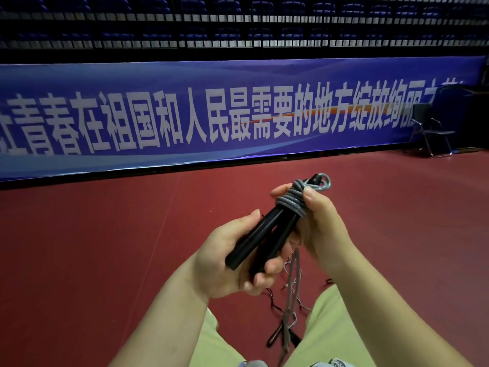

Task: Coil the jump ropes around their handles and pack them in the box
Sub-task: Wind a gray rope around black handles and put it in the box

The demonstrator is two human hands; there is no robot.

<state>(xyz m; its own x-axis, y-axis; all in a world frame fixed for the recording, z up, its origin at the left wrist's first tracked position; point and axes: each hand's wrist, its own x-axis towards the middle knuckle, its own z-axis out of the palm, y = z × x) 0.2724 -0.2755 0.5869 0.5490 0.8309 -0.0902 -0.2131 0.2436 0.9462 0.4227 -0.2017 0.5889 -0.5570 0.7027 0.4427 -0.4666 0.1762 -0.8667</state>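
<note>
Red floor (105, 234), blue banner (238, 115), folding chair (431, 131)

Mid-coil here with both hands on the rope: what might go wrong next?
The grey coils sit bunched at the top end of the black handles; they may slip off if the right hand eases. The hanging rope could snag the ropes on the floor.

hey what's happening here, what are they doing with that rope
A person is winding a grey jump rope around its two black handles. The left hand grips the handles' lower ends, and the right hand pinches the coils near the top. The rest of the rope hangs down toward the red floor, where more ropes lie. No box is in view.
</note>
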